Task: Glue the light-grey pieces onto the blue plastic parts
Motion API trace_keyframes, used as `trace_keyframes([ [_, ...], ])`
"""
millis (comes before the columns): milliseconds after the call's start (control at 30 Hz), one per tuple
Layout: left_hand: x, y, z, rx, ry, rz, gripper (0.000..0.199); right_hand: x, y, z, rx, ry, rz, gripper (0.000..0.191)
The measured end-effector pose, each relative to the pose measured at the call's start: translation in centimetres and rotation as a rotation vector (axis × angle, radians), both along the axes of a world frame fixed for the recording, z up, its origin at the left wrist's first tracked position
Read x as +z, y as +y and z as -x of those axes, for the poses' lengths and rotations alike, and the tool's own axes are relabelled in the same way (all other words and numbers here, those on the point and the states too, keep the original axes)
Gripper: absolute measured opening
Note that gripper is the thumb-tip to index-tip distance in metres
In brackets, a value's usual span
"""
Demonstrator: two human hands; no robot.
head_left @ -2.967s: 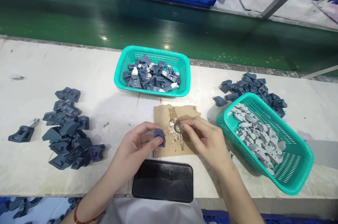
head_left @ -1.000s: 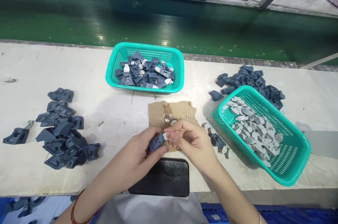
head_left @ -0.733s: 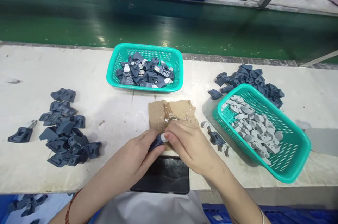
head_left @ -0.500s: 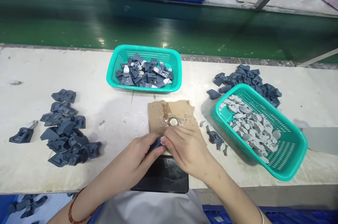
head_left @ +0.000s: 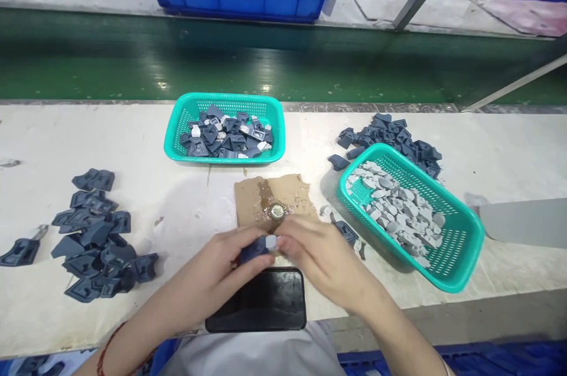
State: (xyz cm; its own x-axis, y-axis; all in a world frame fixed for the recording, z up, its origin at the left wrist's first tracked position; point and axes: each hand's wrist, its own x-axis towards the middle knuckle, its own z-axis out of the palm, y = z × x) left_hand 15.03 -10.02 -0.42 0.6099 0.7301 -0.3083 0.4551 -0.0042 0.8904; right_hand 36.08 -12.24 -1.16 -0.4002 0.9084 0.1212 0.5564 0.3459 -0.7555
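Note:
Between the fingers and thumb of my left hand (head_left: 237, 252) is a dark blue-grey plastic part (head_left: 253, 250). A small light-grey piece (head_left: 270, 241) sits at its right end. My right hand (head_left: 305, 246) is closed, with thumb and fingertips at the light-grey piece; whether it grips the piece or only presses on it cannot be made out. Just beyond my hands, a small round metal-rimmed object (head_left: 277, 211) lies on a brown cardboard sheet (head_left: 248, 196) with wet-looking spots. A black phone-like slab (head_left: 261, 302) lies below my wrists.
A green basket (head_left: 170, 143) with dark and light parts stands behind the cardboard. Another green basket (head_left: 476, 246), at right, holds light-grey pieces. Dark parts are heaped at left (head_left: 95, 240) and at back right (head_left: 398, 137). A green belt (head_left: 221, 60) runs behind the table.
The view has shifted, so table things appear further left. The light-grey piece at the dark part's end shows more fully now, and my right fingertips have drawn slightly to the right of it.

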Motion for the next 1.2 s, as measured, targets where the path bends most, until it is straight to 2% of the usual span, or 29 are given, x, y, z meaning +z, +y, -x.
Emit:
trace_keyframes([
  [67,0.7,1.5,0.4,0.078,0.067,-0.148,0.025,0.4,0.5,-2.3,-0.172,-0.035,0.010,0.034],
  [167,1.7,4.5,1.4,0.296,0.170,-0.385,0.036,-0.1,1.7,-6.3,-0.599,-0.246,-0.044,0.021],
  [233,2.3,6.6,2.0,0.408,0.259,-0.502,0.044,-0.9,2.5,-8.3,-0.734,-0.394,-0.013,0.017],
  [300,2.5,8.4,2.5,0.433,0.352,-0.540,0.058,-1.8,3.2,-9.4,-0.738,-0.506,0.052,0.026],
  [400,2.4,9.6,3.1,0.409,0.365,-0.554,0.072,-2.7,3.8,-9.8,-0.692,-0.598,0.100,0.030],
  [467,2.3,9.6,3.6,0.402,0.374,-0.623,0.066,-2.9,4.0,-9.7,-0.670,-0.616,0.080,0.023],
  [600,2.6,8.2,5.1,0.362,0.489,-0.749,0.041,-2.7,4.0,-10.0,-0.667,-0.556,0.063,0.010],
  [667,2.8,7.3,6.3,0.363,0.543,-0.776,0.033,-2.4,3.7,-10.1,-0.715,-0.471,0.072,0.010],
  [767,2.5,5.8,9.0,0.406,0.651,-0.769,0.032,-1.5,2.9,-9.8,-0.790,-0.300,0.047,0.015],
  [867,1.1,4.1,12.3,0.281,0.795,-0.700,0.035,-0.8,1.9,-8.7,-0.783,-0.060,-0.006,0.024],
  [933,-0.2,3.1,14.0,0.199,0.840,-0.692,0.037,-0.5,1.4,-7.7,-0.741,0.125,0.005,0.027],
  [1033,-1.8,2.2,15.3,0.130,0.885,-0.725,0.038,-0.7,1.2,-6.1,-0.628,0.398,0.125,0.019],
  [1100,-2.3,2.0,15.5,0.102,0.896,-0.727,0.036,-1.1,1.4,-5.0,-0.535,0.554,0.229,0.016],
  [1200,-2.0,2.0,15.1,0.113,0.909,-0.741,0.035,-1.6,1.8,-3.5,-0.447,0.698,0.346,0.016],
])
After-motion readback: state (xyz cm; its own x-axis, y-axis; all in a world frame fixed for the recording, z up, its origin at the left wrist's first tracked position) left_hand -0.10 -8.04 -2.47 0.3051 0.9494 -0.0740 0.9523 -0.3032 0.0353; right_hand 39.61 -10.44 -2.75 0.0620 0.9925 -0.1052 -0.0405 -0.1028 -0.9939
